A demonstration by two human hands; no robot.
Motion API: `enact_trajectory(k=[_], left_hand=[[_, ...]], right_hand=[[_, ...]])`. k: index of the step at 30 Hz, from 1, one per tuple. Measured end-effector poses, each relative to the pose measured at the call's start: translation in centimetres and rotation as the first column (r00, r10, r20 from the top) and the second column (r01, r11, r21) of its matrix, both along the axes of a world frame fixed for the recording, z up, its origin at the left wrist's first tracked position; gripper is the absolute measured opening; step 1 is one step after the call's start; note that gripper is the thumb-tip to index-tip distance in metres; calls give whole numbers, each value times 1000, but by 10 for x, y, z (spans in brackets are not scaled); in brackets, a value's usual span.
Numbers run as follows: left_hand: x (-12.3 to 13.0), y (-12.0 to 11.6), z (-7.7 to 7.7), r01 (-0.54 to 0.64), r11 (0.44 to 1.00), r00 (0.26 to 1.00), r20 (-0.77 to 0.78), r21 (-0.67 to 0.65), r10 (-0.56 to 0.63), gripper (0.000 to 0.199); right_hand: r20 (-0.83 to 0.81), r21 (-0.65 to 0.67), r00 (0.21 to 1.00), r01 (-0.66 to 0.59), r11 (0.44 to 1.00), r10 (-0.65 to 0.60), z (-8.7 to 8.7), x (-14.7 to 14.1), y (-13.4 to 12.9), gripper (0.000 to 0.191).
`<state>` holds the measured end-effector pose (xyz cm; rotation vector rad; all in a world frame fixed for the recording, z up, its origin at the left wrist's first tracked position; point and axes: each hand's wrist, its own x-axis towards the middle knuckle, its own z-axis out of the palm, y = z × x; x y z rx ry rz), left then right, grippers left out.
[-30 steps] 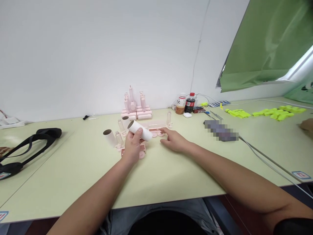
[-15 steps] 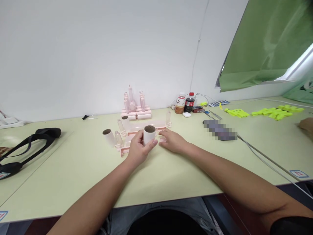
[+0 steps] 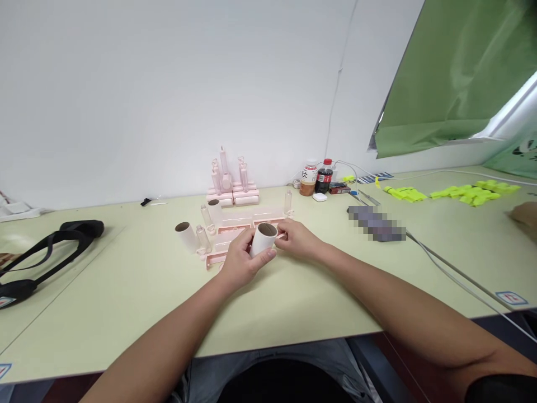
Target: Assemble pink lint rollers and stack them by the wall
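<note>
My left hand (image 3: 242, 260) is wrapped round a white paper roll (image 3: 260, 242) with a brown cardboard core, tilted with its open end up. Close to the roll's right side, my right hand (image 3: 298, 238) has its fingers curled and pinched; a small pale piece seems to be at the fingertips, too hidden to name. Left of my hands stand two more white rolls, one nearer (image 3: 188, 238) and one farther (image 3: 215, 212). Clear handle-like pieces with pink ends (image 3: 203, 240) stand beside them. Shallow pink trays (image 3: 215, 258) lie partly behind my left hand.
Against the wall, pink roller-like pieces (image 3: 226, 182) stand on pink cases (image 3: 246, 198). To the right are two drink bottles (image 3: 308, 179), a pixelated dark object (image 3: 375, 224), a cable and yellow-green pieces (image 3: 474, 193). A black strapped device (image 3: 54, 252) lies left.
The white roll in my left hand has shifted right and now tilts. My right hand's fingers have curled together beside it, where they were spread over a clear rounded piece.
</note>
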<state>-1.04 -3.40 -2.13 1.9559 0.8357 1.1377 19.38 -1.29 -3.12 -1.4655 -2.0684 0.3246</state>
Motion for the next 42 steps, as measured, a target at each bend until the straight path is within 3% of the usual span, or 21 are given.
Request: enact_trajectory(k=[3, 7, 10, 12, 20, 30, 34, 42], left_hand=[[0, 0, -1, 4, 1000, 1000, -20, 9, -4, 35], [0, 0, -1, 20, 1000, 999, -48, 14, -19, 39], [1, 1, -1, 33, 999, 995, -95, 4, -33, 40], [2, 2, -3, 46, 999, 991, -127, -5, -46, 41], [2, 4, -6, 61, 998, 983, -172, 3, -60, 38], [3, 1, -4, 102, 995, 980, -173, 5, -100, 33], [5, -1, -2, 99, 995, 983, -156, -10, -99, 33], [3, -1, 2, 25, 998, 998, -60, -54, -28, 40]], right_hand=[[-293, 0, 956, -11, 1000, 11, 7, -1, -5, 10], [-697, 40, 711, -100, 994, 100, 19, -3, -17, 16], [-799, 119, 568, -175, 977, 199, 25, -6, -25, 24], [-807, 150, 534, -230, 962, 253, 26, -9, -30, 25], [-716, 280, 554, -329, 902, 425, 13, -13, -34, 15], [-693, 244, 545, -440, 864, 473, 12, -12, -37, 9], [-640, 224, 588, -471, 853, 494, 12, -10, -37, 15], [-546, 388, 689, -296, 873, 477, 17, -10, -39, 33]])
